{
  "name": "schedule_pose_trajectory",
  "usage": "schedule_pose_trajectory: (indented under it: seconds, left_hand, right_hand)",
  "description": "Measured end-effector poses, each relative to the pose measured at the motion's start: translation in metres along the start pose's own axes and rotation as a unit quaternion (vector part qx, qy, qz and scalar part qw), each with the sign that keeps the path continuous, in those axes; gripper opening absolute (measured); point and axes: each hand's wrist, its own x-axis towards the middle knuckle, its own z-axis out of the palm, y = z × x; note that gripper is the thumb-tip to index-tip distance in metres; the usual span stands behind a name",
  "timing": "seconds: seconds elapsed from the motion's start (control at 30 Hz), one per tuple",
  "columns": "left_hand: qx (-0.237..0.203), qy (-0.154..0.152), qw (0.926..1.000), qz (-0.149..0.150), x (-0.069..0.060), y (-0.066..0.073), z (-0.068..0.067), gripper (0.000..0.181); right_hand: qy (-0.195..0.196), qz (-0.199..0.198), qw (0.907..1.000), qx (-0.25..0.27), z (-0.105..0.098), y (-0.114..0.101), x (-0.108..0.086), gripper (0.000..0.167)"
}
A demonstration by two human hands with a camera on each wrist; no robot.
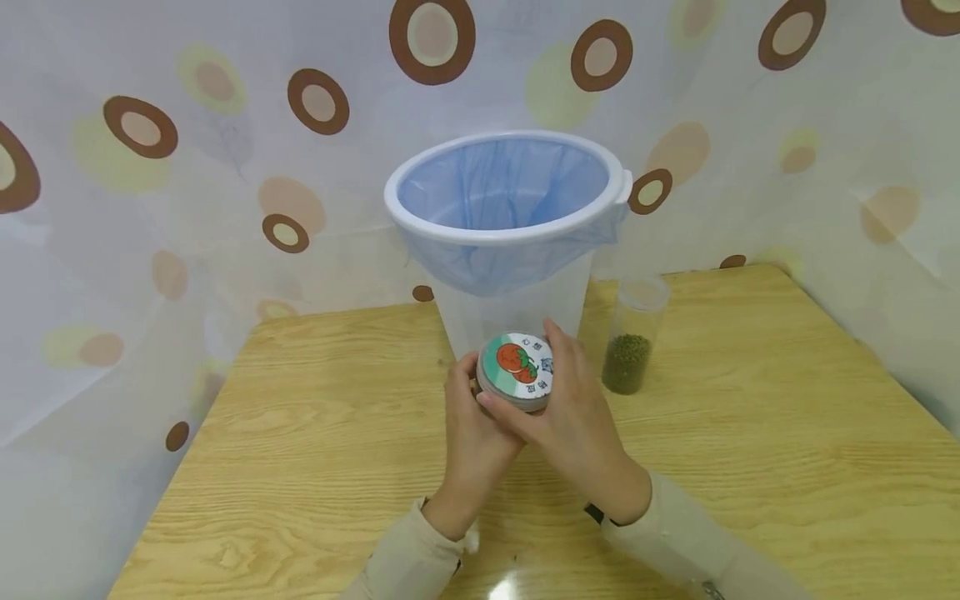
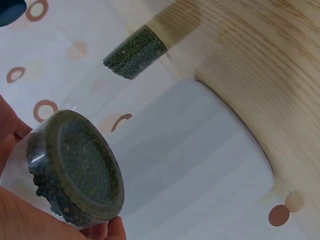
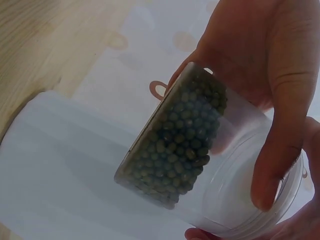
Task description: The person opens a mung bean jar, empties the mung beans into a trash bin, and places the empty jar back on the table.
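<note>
Both hands hold a clear plastic jar of green mung beans (image 3: pixel 172 145) in front of the bin. It is tilted, with its round base (image 2: pixel 85 165) facing the left wrist camera. In the head view its round lid (image 1: pixel 513 367) faces up, printed with red fruit on green and white. My left hand (image 1: pixel 476 442) grips the jar's body from the left and below. My right hand (image 1: pixel 577 408) grips the lid's edge, thumb at the near side and fingers at the far right. Whether the lid is loose cannot be seen.
Behind the hands stands a white bin (image 1: pixel 517 312) lined with a blue bag (image 1: pixel 517 187). To its right a tall clear container (image 1: pixel 630 350), partly filled with green beans, stands upright on the wooden table (image 1: pixel 330 433). A dotted sheet (image 1: pixel 225 167) hangs behind.
</note>
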Motion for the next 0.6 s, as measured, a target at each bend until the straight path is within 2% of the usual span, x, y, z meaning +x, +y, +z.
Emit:
schedule_pose_trajectory:
  seconds: [0.17, 0.27, 0.43, 0.6]
  left_hand:
    - [-0.01, -0.013, 0.9998, -0.01, 0.0, 0.0, 0.001, 0.076]
    - [-0.029, -0.032, 0.9989, -0.021, 0.0, 0.0, 0.0, 0.078]
    - [-0.067, -0.074, 0.9935, -0.054, 0.0, 0.0, -0.003, 0.083]
    - [-0.08, -0.104, 0.9875, -0.087, 0.002, 0.001, -0.007, 0.087]
  right_hand:
    - [-0.007, -0.003, 1.0, -0.001, -0.002, 0.003, 0.0, 0.099]
    - [-0.016, -0.007, 0.9998, 0.001, -0.004, 0.005, 0.0, 0.096]
    - [-0.041, 0.003, 0.999, 0.015, -0.01, 0.007, 0.0, 0.095]
    - [-0.066, 0.002, 0.9972, 0.035, -0.017, 0.01, 0.001, 0.094]
